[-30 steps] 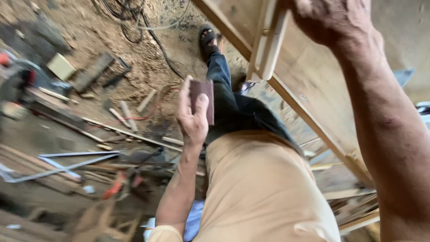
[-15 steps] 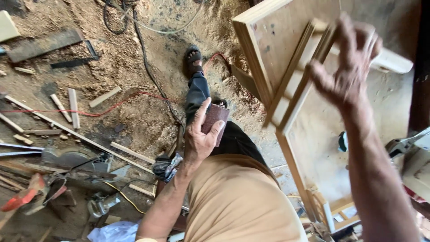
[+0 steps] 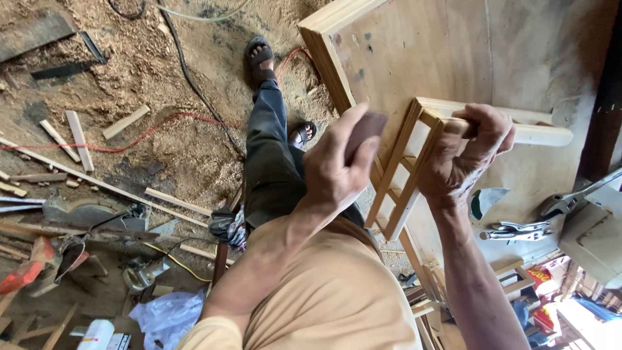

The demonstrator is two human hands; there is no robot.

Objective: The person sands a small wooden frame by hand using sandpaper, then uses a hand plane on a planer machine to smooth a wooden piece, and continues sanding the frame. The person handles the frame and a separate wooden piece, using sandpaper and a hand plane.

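Note:
My left hand [image 3: 337, 165] grips a small reddish-brown sanding block [image 3: 364, 129] and holds it close to the left rail of a small ladder-like wooden frame [image 3: 405, 165]. My right hand [image 3: 465, 154] is closed around the top of that frame, which stands tilted on a pale wooden tabletop [image 3: 453, 58]. My legs in dark trousers and sandals show below, on a floor covered in sawdust.
Locking pliers [image 3: 515, 230] and a metal clamp [image 3: 576, 198] lie on the table at right. Wood offcuts [image 3: 126, 121], red and black cables [image 3: 188, 71], a circular saw [image 3: 84, 214] and a white plastic bag [image 3: 165, 317] litter the sawdust floor at left.
My left hand rose with the sanding block from near my leg up to the frame. My right hand, open in the air before, came down and closed on the frame's top.

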